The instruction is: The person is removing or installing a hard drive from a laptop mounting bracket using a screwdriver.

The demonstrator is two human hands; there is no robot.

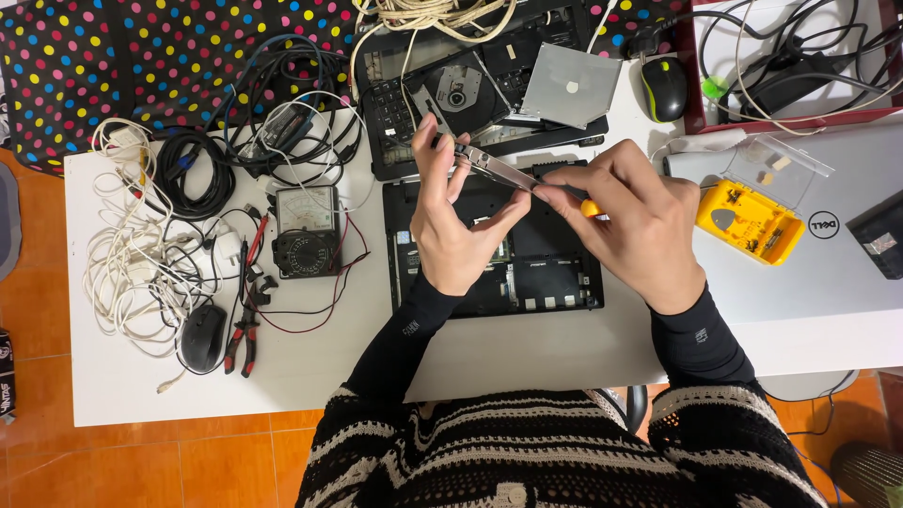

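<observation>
While left hand [451, 221] pinches metal bracket [499, 169], right hand [630, 221] holds screwdriver [591, 209]

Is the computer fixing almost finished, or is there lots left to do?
About midway, probably. Done: the black laptop base lies opened, and a disc drive sits taken apart behind it. In hand: the left hand holds a thin silver metal bracket while the right hand works it with an orange-handled screwdriver. Left: nothing is reassembled.

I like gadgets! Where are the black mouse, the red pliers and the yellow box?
black mouse [203, 337], head view, its back.
red pliers [242, 346], head view, a handle.
yellow box [750, 221], head view, its tray.
</observation>
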